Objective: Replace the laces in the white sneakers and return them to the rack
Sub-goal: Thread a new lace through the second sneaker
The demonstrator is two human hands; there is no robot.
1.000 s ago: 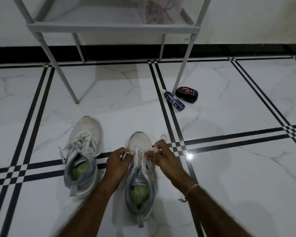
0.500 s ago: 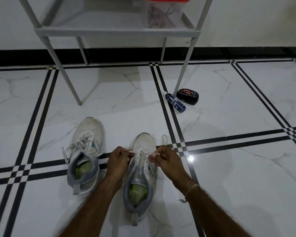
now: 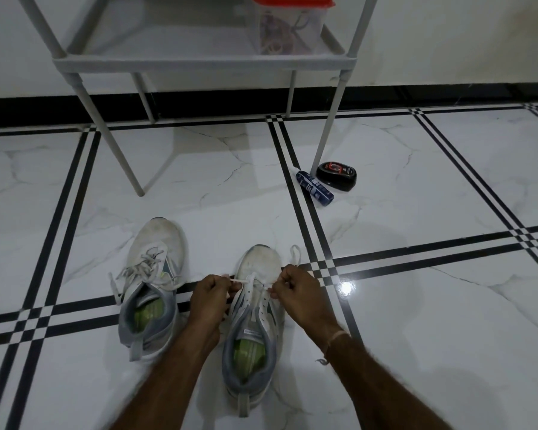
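Two white sneakers on the floor (image 3: 416, 321) in front of the rack (image 3: 199, 62), toes toward it. The left hand (image 3: 210, 297) and right hand (image 3: 300, 291) each pinch, with curled fingers (image 3: 229, 290), one end of a white lace (image 3: 242, 280). The lace crosses only the eyelets nearest the toe of the nearer sneaker (image 3: 261, 262); those above are empty. The other sneaker (image 3: 156, 243), slightly closer to the rack, is laced but untied; whether its lace is new cannot be told. Judged stage: about midway, with threading, tying and shelving left. Writing on the tongue tag (image 3: 253, 332), and on the bottle (image 3: 314, 188) and tin (image 3: 336, 175) by the rack's leg, is unreadable.
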